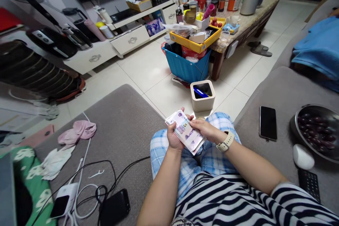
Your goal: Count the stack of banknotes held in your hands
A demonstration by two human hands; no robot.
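A stack of banknotes [185, 130] is held over my knees, which are in blue checked trousers. My left hand [173, 137] is wrapped round the stack's left edge, thumb on top. My right hand [205, 129], with a cream watch on its wrist, is closed on the stack's right side, its fingers pressing on the top note. The top note is purple and shows a 5.
I sit on a grey sofa [124, 120]. A black phone [268, 123] and a metal bowl of dark fruit [316, 130] lie to my right. A small beige bin [202, 95] and a blue basket [186, 67] stand on the tiled floor ahead. Cables and chargers [87, 194] lie to my left.
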